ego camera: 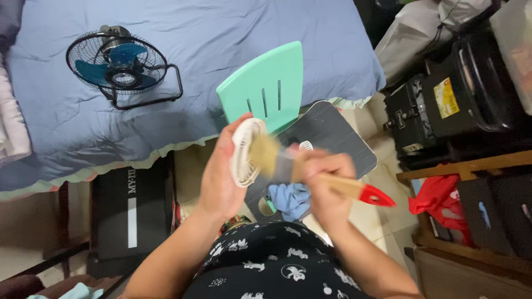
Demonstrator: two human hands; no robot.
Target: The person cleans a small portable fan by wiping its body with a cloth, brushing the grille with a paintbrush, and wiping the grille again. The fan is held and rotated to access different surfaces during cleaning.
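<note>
Small round white plastic fan grille (244,152) is what you've got in your left hand (220,177), held up in front of you with the fingers wrapped round its far edge and the thumb on the near side, so that hand is closed on it. It's tilted, so you see it as a narrow oval with its ribbed face turned toward the brush.

Your right hand (327,185) is gripped tight around a flat paintbrush with a pale wooden handle and red tip (354,189). The tan bristles (265,154) are right on the grille's face, a bit blurred. The red end of the handle points off to the right, away from the grille.

Under your hands there's a dark grey round-cornered table top (338,138), with a crumpled blue cloth (291,199) lying at its near edge and a 2nd small white slotted part (306,145) just past your right knuckles, mostly hidden. A mint green plastic chair back with 3 slots (266,88) sits at the table's far edge.

Beyond that is a bed with a blue sheet (221,33), and a black floor fan with blue blades (117,65) lies on it near the left side. Black cases (454,99) are stacked off to the right.
</note>
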